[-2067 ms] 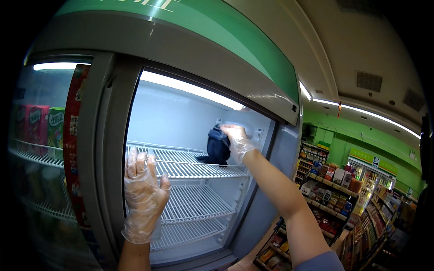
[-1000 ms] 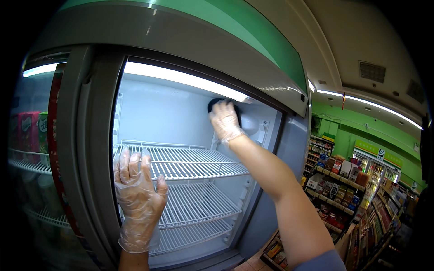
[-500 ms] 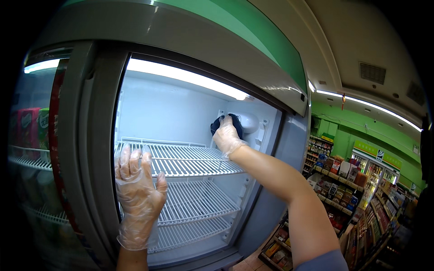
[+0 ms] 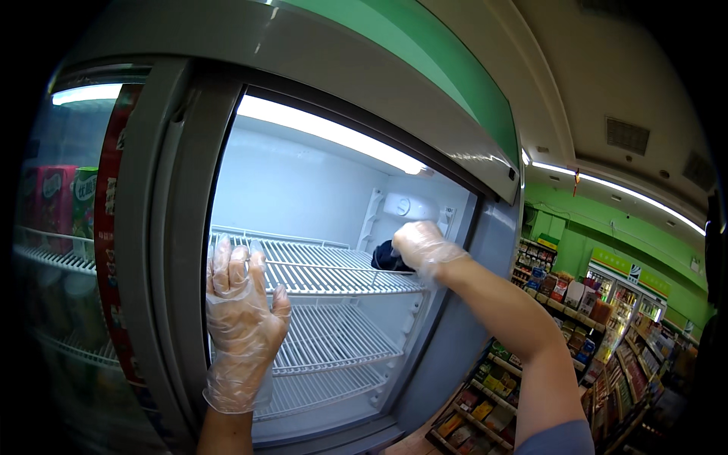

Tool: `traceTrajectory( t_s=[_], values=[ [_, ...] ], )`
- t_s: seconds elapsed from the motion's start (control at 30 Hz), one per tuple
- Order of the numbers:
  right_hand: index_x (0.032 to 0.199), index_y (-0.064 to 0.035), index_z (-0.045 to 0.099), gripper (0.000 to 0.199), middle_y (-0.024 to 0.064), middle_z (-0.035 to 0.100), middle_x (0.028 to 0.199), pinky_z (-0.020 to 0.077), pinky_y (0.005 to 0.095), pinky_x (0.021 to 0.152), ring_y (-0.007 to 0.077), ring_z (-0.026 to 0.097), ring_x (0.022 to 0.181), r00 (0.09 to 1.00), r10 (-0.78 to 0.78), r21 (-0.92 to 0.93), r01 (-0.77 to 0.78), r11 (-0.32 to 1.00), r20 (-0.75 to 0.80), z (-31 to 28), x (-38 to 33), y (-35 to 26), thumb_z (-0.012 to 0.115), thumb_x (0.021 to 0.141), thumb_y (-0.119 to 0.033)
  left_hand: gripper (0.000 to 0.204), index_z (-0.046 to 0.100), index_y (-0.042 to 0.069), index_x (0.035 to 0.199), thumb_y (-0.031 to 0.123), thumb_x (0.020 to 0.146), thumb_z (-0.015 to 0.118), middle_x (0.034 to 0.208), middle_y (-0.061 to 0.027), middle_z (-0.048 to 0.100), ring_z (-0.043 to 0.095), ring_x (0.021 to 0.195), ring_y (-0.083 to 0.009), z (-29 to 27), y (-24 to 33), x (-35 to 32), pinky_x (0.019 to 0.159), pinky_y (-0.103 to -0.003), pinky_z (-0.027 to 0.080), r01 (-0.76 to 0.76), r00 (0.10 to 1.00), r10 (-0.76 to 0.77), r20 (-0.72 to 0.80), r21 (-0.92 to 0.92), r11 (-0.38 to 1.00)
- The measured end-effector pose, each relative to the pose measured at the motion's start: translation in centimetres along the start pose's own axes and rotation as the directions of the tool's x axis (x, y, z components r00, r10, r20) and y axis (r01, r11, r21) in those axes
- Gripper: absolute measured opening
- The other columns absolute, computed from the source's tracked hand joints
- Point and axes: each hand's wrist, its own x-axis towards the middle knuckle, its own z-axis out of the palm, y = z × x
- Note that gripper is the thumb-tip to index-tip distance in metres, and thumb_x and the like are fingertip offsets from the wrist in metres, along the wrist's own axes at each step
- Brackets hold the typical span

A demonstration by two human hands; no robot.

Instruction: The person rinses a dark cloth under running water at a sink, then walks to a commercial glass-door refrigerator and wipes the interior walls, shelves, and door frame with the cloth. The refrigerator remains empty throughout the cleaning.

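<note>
Gleaming white fridge interior (image 4: pixel 303 182), wire shelves (image 4: pixel 334 273); green shop walls (image 4: pixel 561 235) beyond.

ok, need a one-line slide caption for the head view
Gloved right hand presses a dark cloth against the empty fridge's back wall; gloved left hand braces on the door frame.

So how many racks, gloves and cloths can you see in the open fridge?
White wire shelf racks inside the open fridge: 3, top, middle, bottom
Clear plastic gloves: 2, on the left hand and the right hand
Dark cloth, under the right hand at the back of the top rack: 1
Total: 6
</note>
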Motion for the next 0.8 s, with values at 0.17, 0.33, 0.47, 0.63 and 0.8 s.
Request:
traceTrajectory(
  t_s=[0.17, 0.33, 0.47, 0.63, 0.8],
  values=[
    [0.079, -0.0037, 0.072, 0.010, 0.0126, 0.066, 0.106, 0.0529, 0.0384, 0.089, 0.0289, 0.064, 0.100, 0.821, -0.143, -0.215, 0.025, 0.976, -0.553, 1.0, -2.4, 3.5, 0.063, 0.077, -0.008, 0.053, 0.054, 0.003, 0.126, 0.023, 0.079, 0.068, 0.127, -0.0161, 0.047, 0.035, 0.135, -0.0331, -0.4, 0.5, 0.1, 0.116, -0.050, 0.027, 0.014, 1.000, -0.015, -0.003, -0.137, 0.990],
    [0.079, -0.0040, 0.072, 0.010, 0.0119, 0.067, 0.101, 0.0541, 0.0398, 0.083, 0.0278, 0.066, 0.093, 0.855, -0.097, -0.198, -0.007, 0.980, -0.509, 3.5, -3.3, 3.0, 0.064, 0.078, -0.009, 0.052, 0.054, 0.003, 0.125, 0.023, 0.079, 0.068, 0.127, -0.0163, 0.047, 0.035, 0.135, -0.0332, -0.5, 0.8, 0.1, 0.116, -0.050, 0.027, 0.006, 1.000, -0.006, 0.002, -0.114, 0.993],
    [0.066, -0.0073, 0.065, 0.007, 0.0112, 0.067, 0.085, 0.0551, 0.0393, 0.072, 0.0240, 0.067, 0.081, 0.665, -0.158, -0.080, 0.147, 0.986, -0.730, 1.5, -0.5, 1.0, 0.064, 0.073, -0.010, 0.051, 0.054, 0.003, 0.124, 0.022, 0.079, 0.067, 0.127, -0.0160, 0.046, 0.034, 0.136, -0.0328, -0.1, 0.3, 0.0, 0.116, -0.049, 0.027, 0.031, 1.000, -0.030, 0.011, -0.104, 0.994],
    [0.090, 0.0024, 0.069, 0.018, 0.0189, 0.061, 0.121, 0.0488, 0.0396, 0.093, 0.0297, 0.061, 0.104, 0.839, -0.079, -0.116, 0.019, 0.993, -0.539, 3.4, 7.5, 0.2, 0.058, 0.086, -0.010, 0.052, 0.055, 0.003, 0.124, 0.027, 0.079, 0.066, 0.127, -0.0152, 0.048, 0.036, 0.136, -0.0319, -0.3, 0.4, 0.1, 0.116, -0.049, 0.028, 0.016, 1.000, -0.016, 0.005, -0.026, 1.000],
    [0.117, -0.0012, 0.067, 0.042, 0.0149, 0.058, 0.129, 0.0437, 0.0383, 0.099, 0.0305, 0.056, 0.116, 0.943, 0.289, -0.101, -0.308, 0.946, -0.165, 2.1, 11.7, 1.3, 0.051, 0.096, -0.034, 0.051, 0.055, 0.003, 0.125, 0.027, 0.081, 0.064, 0.127, -0.0160, 0.048, 0.035, 0.136, -0.0325, -0.3, 0.3, 0.0, 0.116, -0.050, 0.027, 0.000, 1.000, 0.000, 0.013, -0.011, 1.000]
  ],
)
